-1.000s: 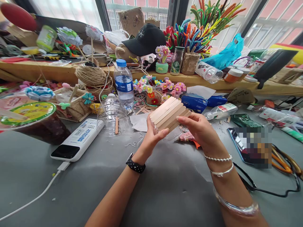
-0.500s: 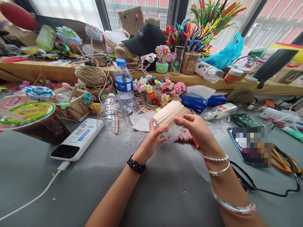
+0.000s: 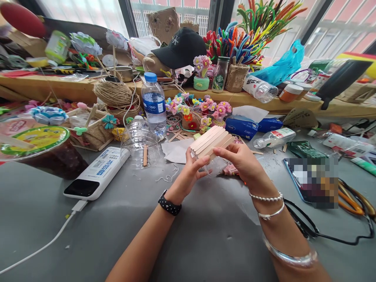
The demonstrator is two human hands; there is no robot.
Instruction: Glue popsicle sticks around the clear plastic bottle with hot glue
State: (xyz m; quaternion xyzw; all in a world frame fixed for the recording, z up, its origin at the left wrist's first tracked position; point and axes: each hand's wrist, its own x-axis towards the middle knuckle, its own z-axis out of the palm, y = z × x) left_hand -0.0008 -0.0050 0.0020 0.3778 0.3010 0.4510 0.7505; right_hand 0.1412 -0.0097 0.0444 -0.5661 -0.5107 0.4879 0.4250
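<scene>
Several popsicle sticks (image 3: 212,140) lie side by side in a slanted row on a piece of clear plastic (image 3: 214,166), which shows below them. My left hand (image 3: 192,170) grips the left end of this piece, thumb at the near edge of the sticks. On the right side, my right hand (image 3: 239,158) has its thumb and forefinger on the nearest stick; its other fingers are partly hidden behind. Just beyond my right hand, a pinkish-red tool (image 3: 230,169), perhaps a glue gun, lies partly covered.
A cut clear plastic bottle (image 3: 139,143) with one stick on it lies left of my hands, near a water bottle (image 3: 154,105). A power bank (image 3: 96,172) and a drink cup (image 3: 44,156) stand further left. Glasses (image 3: 305,225), a phone (image 3: 302,180) and a tissue pack (image 3: 242,126) lie rightward.
My right thumb and forefinger have slid slightly left along the nearest stick. My left hand and the row of sticks have hardly moved.
</scene>
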